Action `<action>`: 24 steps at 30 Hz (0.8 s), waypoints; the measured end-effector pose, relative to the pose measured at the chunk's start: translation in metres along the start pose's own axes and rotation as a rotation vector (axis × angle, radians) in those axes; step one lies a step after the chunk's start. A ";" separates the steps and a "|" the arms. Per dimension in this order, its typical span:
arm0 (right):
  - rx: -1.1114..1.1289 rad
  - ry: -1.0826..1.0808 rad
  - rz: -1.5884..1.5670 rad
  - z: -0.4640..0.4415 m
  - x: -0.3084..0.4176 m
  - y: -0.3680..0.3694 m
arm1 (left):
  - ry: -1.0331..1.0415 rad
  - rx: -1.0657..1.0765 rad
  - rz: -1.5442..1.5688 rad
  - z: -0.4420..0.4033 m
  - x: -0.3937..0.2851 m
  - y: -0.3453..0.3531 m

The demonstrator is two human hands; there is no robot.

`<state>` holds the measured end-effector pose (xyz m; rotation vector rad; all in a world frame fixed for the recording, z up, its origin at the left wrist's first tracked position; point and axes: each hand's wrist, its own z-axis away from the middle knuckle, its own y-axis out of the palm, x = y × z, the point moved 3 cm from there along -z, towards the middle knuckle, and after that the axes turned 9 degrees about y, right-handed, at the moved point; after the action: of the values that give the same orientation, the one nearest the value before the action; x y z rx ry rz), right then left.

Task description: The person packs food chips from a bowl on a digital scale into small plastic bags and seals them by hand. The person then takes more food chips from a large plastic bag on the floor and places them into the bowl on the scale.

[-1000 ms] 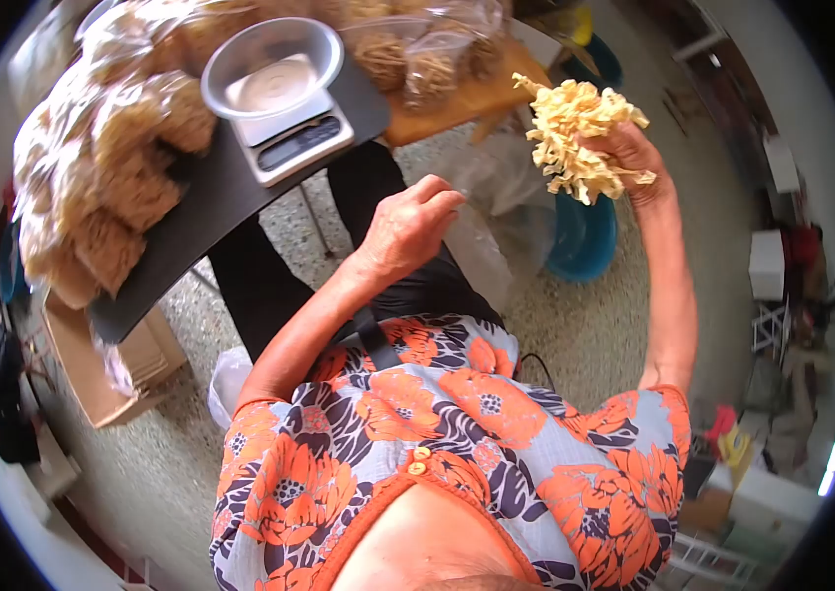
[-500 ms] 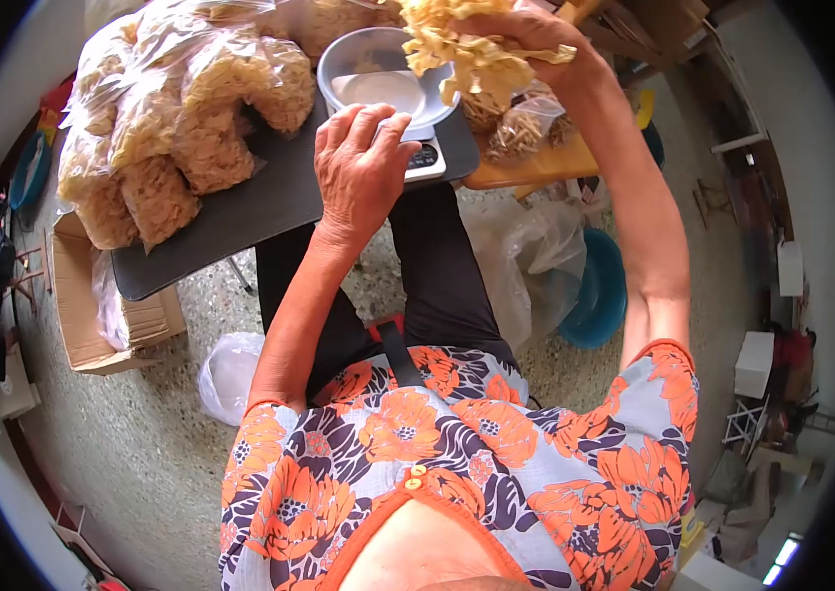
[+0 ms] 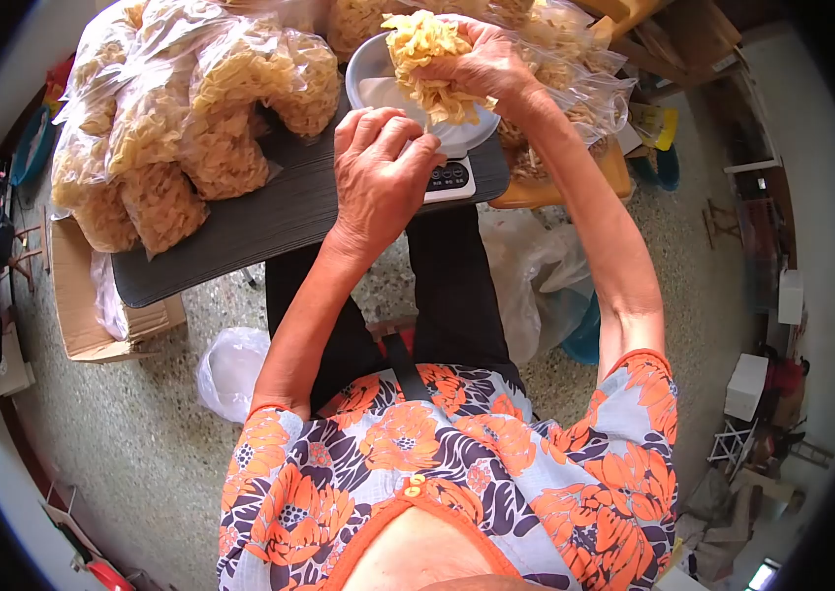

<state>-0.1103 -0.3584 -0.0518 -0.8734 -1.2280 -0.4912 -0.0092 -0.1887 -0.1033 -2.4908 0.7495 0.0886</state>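
Note:
My right hand (image 3: 484, 67) is closed around a clump of yellow, crinkled dried pieces (image 3: 427, 44), holding it above a clear plastic bowl (image 3: 486, 130). The bowl sits on a white digital scale (image 3: 455, 180), whose buttons show at the front. At the bowl's near side is my left hand (image 3: 378, 167), back up, with fingers curled and thumb drawn in. Whatever those fingertips grip is hidden. Part of the bowl's inside is covered by the clump and my hands.
Several filled clear bags (image 3: 166, 118) are heaped on the dark table (image 3: 240, 246) to the left. More bagged dried pieces (image 3: 575, 94) lie at right on a yellow-brown surface (image 3: 614, 172). Below are a cardboard box (image 3: 73, 295), plastic bags (image 3: 230, 374) and a blue-green basin (image 3: 585, 335).
My right hand has brought the clump left and down, over the bowl. My left hand stays curled at the bowl's near side. The whole view has shifted slightly.

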 end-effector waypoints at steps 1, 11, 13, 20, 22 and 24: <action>-0.071 -0.079 0.105 0.000 -0.005 0.001 | 0.006 -0.002 0.010 0.000 0.000 -0.001; -0.227 -0.267 0.782 0.017 -0.006 0.017 | -0.024 -0.029 0.063 0.003 0.001 -0.003; -0.177 -0.385 0.850 0.019 -0.005 0.019 | -0.031 -0.065 0.067 0.001 0.003 -0.007; -0.053 -0.361 0.839 0.017 0.000 0.011 | -0.112 -0.049 0.076 -0.011 0.025 -0.011; 0.021 -0.326 0.854 0.023 0.014 0.009 | -0.149 -0.042 0.136 -0.009 0.028 -0.010; 0.049 -0.328 0.815 0.021 0.017 0.005 | -0.136 -0.019 0.121 -0.007 0.030 -0.011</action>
<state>-0.1141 -0.3370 -0.0350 -1.3459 -1.0498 0.3479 0.0219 -0.1993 -0.0981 -2.4271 0.8434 0.3072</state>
